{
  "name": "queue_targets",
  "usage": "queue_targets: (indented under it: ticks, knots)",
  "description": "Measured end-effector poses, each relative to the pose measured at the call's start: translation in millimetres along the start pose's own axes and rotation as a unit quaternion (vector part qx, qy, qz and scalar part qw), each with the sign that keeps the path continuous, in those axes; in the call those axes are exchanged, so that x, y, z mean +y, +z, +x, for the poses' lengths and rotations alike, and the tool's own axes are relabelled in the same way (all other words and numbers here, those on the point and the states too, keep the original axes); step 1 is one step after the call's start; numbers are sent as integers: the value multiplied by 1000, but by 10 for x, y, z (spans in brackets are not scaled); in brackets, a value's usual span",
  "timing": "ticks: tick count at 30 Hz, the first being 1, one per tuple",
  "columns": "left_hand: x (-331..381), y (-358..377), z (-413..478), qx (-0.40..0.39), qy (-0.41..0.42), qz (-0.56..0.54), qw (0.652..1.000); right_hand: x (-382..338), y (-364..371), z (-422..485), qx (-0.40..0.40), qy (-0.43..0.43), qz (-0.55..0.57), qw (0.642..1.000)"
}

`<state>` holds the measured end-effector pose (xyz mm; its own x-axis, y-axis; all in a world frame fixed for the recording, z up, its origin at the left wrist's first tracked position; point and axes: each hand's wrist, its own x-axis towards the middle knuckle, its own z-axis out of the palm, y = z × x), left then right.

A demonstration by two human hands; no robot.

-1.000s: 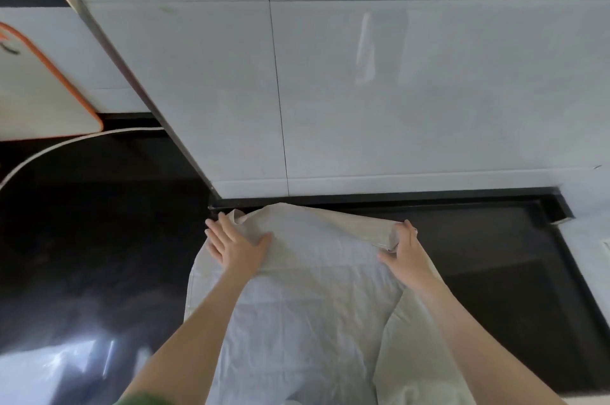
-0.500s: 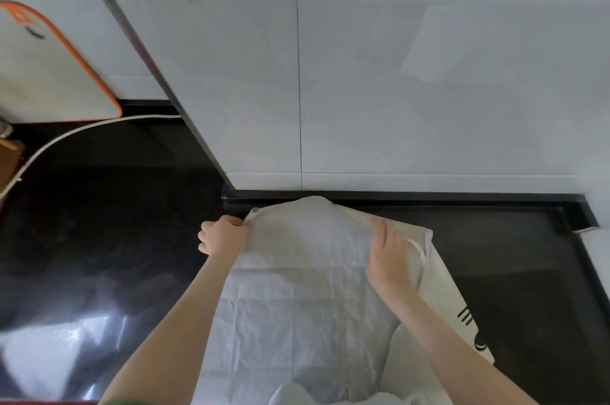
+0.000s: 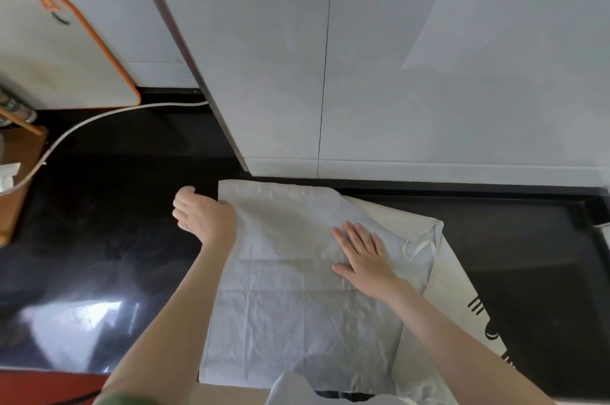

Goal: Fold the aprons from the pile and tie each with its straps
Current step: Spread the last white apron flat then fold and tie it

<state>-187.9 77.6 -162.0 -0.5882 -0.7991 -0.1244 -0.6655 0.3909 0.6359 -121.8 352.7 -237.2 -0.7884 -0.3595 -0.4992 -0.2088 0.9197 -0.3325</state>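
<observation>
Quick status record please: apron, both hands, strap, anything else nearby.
apron: pale, creased, spread on the black counter, top layer folded over a cream layer with black print
left hand: at the apron's upper left edge; grip unclear
right hand: flat, fingers straight, pressing the top layer
strap: white loop lying loose near the right edge, untied
nearby: orange-rimmed board and white cable, far left

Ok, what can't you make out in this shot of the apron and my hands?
All in the head view:
1. Whether the left hand grips the apron: its own back hides the fingertips.
2. Strap: only a loop shows; the cloth hides where it runs on.
3. Black print: only a few marks show at the cloth's edge, too little to read.
4. Container: cut off by the left edge.
</observation>
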Motion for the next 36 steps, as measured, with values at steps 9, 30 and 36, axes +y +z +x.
queue_targets:
  ticks: [9,30,36]
  knots:
    - [-159,658,-1239,-498,366,329,714,82,-33,-295,117,-62,45,990]
    - [-125,800,-1709,-388,398,425,714,1175,-296,-1568,51,325,188,925]
    - [39,1006,-2585,-492,477,236,689,1140,-302,-1612,-44,193,127,972]
